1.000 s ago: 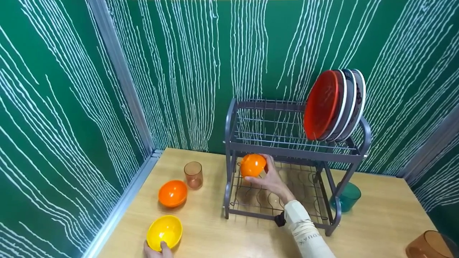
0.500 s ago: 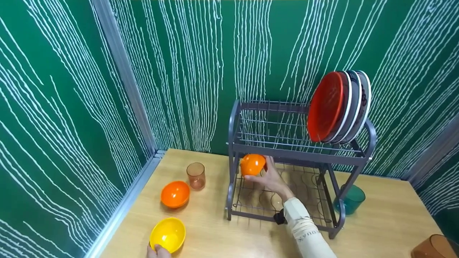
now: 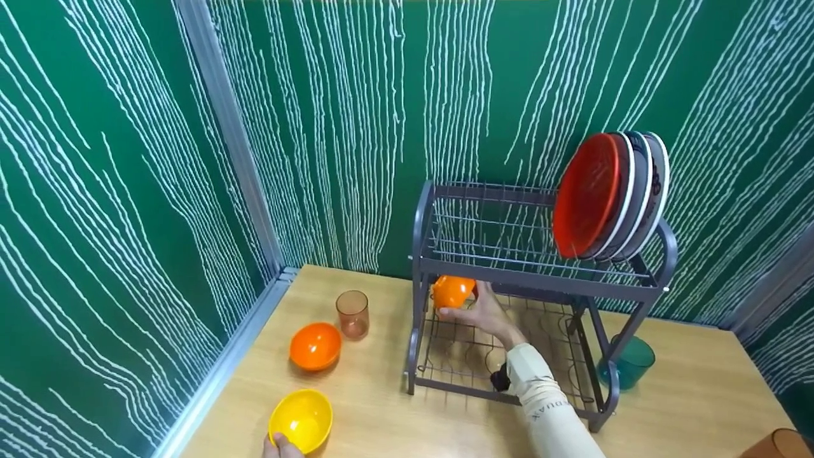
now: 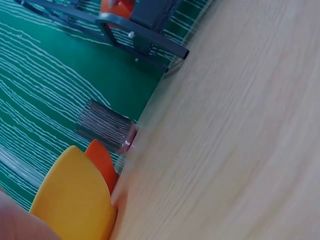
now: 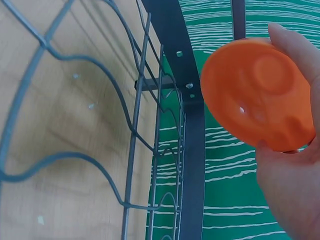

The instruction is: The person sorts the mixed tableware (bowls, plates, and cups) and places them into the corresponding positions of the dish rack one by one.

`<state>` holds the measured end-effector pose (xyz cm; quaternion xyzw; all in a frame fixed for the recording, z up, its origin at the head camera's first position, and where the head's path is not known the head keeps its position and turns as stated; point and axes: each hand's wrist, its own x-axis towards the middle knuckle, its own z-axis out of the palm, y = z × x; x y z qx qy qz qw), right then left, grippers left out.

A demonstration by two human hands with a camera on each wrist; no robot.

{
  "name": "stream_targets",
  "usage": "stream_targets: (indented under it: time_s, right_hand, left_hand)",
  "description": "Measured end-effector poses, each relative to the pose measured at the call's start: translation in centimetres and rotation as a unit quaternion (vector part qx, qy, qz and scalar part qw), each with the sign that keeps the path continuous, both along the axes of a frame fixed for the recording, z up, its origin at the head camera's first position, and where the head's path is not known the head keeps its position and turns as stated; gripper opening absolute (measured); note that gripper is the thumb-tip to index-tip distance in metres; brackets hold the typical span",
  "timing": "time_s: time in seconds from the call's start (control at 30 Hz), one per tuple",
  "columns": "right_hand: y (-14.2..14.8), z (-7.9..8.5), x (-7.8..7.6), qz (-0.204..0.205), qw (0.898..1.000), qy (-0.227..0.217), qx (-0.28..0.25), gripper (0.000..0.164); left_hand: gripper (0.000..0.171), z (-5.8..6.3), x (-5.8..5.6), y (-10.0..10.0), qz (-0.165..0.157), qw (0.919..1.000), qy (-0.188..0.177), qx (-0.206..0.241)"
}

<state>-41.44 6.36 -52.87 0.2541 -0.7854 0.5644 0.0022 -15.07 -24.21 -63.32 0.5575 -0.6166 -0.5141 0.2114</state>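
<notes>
My right hand (image 3: 484,315) grips an orange bowl (image 3: 454,292) by its rim, tilted, between the two tiers of a grey dish rack (image 3: 540,273). In the right wrist view the inside of this bowl (image 5: 255,95) faces the camera, thumb and fingers on opposite edges, above the lower wire shelf (image 5: 132,135). At the front left, my left hand (image 3: 282,448) pinches the near rim of a yellow bowl (image 3: 301,420), the thumb over its edge. Behind that bowl a second orange bowl (image 3: 316,346) sits on the table, beside a pinkish-brown tumbler (image 3: 353,313).
Several plates, a red one (image 3: 586,196) foremost, stand on edge at the right of the rack's upper tier. A green cup (image 3: 628,362) is just right of the rack. An amber cup (image 3: 777,445) is cut off at the lower right. Green walls enclose the table (image 3: 381,407).
The orange bowl in my right hand tilts and moves slightly deeper under the upper tier. My left hand stays on the yellow bowl. The whole head view shifts slightly.
</notes>
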Motion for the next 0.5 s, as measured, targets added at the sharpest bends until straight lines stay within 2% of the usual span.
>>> stream_targets:
  time_s: [0.1,0.13,0.2,0.27,0.33,0.4,0.5]
  right_hand:
    - [-0.1,-0.3,-0.4,0.015,1.000,0.017,-0.001,0.098]
    - [-0.2,-0.3,-0.4,0.021,1.000,0.021,-0.002,0.096]
    - [-0.2,-0.2,-0.5,0.039,0.999,0.029,-0.003,0.094]
    - [-0.4,0.2,-0.4,0.059,0.998,0.035,-0.012,0.094]
    - [-0.5,0.8,-0.2,0.074,0.996,0.037,-0.016,0.095]
    - [-0.5,1.4,0.1,0.079,0.996,0.031,-0.014,0.097]
    - [-0.7,1.7,0.2,0.074,0.997,0.027,0.013,0.099]
  left_hand:
    - [0.051,-1.0,-0.2,-0.1,0.014,0.9999,-0.001,0.009]
    - [0.051,-1.2,-0.2,-0.1,0.020,0.9996,0.012,0.014]
    - [0.055,-1.3,-0.2,-0.1,0.023,0.9995,0.013,0.018]
    - [0.059,-1.0,-0.2,0.0,0.026,0.9995,0.010,0.015]
    - [0.059,-0.5,-0.2,0.1,0.034,0.9991,0.024,0.004]
    - [0.060,0.1,-0.1,0.2,0.034,0.9993,0.014,-0.004]
    - [0.058,0.8,0.2,0.4,0.039,0.9979,0.047,-0.023]
